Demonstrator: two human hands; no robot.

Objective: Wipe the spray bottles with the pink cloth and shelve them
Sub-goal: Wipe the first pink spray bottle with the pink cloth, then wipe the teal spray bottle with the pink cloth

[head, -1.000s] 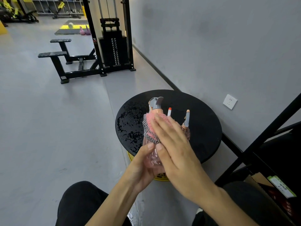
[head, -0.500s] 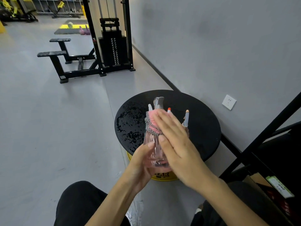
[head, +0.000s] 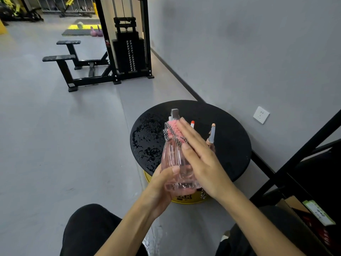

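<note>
Here left hand [head: 162,185] grips bottle [head: 175,159]; flat right hand [head: 201,157] presses cloth [head: 174,131].

A gym: cable weight machine [head: 129,50], kettlebells [head: 96,31].

Open floor [head: 55,145] left of the round table [head: 230,145]; shelf frame [head: 295,159] crowds the right

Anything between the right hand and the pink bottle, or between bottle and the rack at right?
Only the pink cloth, pressed under the right hand against the pink bottle, whose base the left hand holds. Toward the black rack, a second spray bottle stands on the stool beside the right hand; nothing else visible.
</note>
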